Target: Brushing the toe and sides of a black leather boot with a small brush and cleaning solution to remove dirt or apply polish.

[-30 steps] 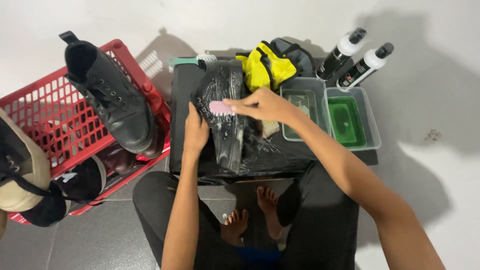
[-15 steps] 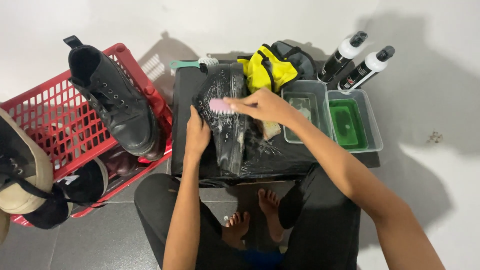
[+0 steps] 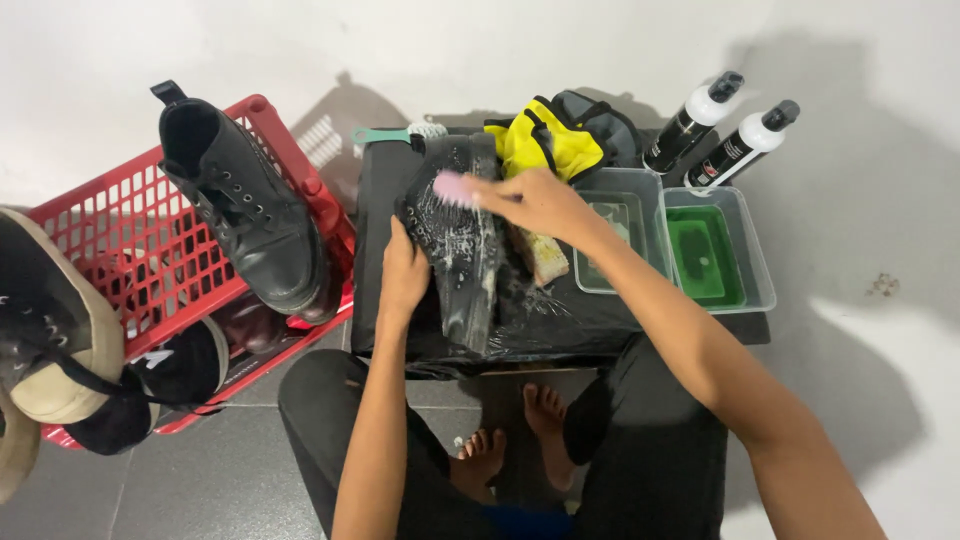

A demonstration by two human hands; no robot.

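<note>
Layout: we sit w/ the low table [image 3: 390, 190] in front, crate [image 3: 120, 250] at its left.
Boot [image 3: 465, 250] on table center; two tubs [image 3: 715, 250] right of it, two bottles [image 3: 720, 130] behind them; another boot [image 3: 245, 215] in crate.

Bright even light, soft shadows on wall, sharp focus.

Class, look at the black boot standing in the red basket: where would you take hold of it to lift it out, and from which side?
Grip the black boot at its open collar, by the pull loop at the back, coming from above. It stands upright in the red basket with the opening facing up and nothing over it, while the toe is wedged down against the basket's edge.
</note>
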